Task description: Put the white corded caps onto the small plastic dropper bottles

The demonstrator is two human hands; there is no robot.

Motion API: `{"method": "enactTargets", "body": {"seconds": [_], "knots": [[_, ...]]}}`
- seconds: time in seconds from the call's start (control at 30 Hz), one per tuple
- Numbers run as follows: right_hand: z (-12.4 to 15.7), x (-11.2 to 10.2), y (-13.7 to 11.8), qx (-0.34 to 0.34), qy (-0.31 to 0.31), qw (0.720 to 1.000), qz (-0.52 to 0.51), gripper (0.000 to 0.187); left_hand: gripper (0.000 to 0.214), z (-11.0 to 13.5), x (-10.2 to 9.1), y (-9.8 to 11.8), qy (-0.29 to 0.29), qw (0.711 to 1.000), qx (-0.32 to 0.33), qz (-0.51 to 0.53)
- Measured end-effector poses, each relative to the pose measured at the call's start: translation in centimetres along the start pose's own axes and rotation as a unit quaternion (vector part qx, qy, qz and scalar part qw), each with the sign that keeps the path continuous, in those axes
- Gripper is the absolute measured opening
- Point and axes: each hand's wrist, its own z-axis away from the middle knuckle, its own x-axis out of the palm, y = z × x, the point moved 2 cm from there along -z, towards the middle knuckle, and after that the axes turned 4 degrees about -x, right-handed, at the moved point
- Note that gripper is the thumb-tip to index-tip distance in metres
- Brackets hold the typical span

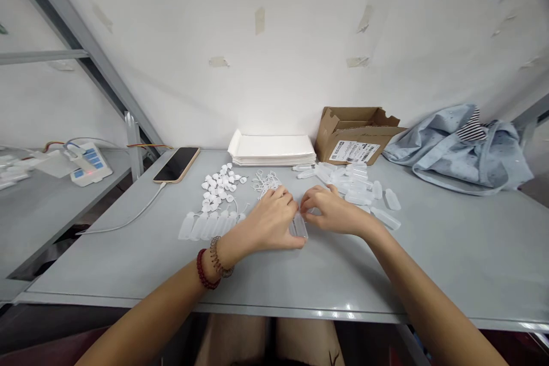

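My left hand point(274, 218) is curved over small translucent plastic tubes point(301, 227) lying side by side on the table. Its thumb presses at their near ends while the fingers bend over the far ends. Close by on the right, my right hand point(328, 210) has its fingers pinched at the far end of the outermost tube; what lies between the fingertips is hidden. Left of my wrist runs a row of similar tubes point(206, 226), partly covered by my left hand. Beyond them are white caps point(218, 186) in a loose heap and thin white loops point(265, 182).
A pile of loose tubes point(354, 184) spreads right of my hands. Behind stand a stack of white sheets point(274, 148) and an open cardboard box point(355, 137). A phone point(176, 164) with a cable lies left, a light blue cloth bag point(463, 151) right. A power strip point(91, 166) sits on the neighbouring table.
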Motion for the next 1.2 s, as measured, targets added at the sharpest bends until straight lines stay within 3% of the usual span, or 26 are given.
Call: {"method": "enactTargets", "body": {"seconds": [0.53, 1.2], "knots": [[-0.13, 0.30, 0.14, -0.006, -0.017, 0.998, 0.063, 0.032, 0.036, 0.13, -0.13, 0.24, -0.025, 1.000, -0.005, -0.003], [-0.11, 0.25, -0.17, -0.015, -0.031, 0.998, 0.053, 0.022, 0.042, 0.39, -0.36, 0.58, -0.042, 0.998, -0.002, -0.035]]}}
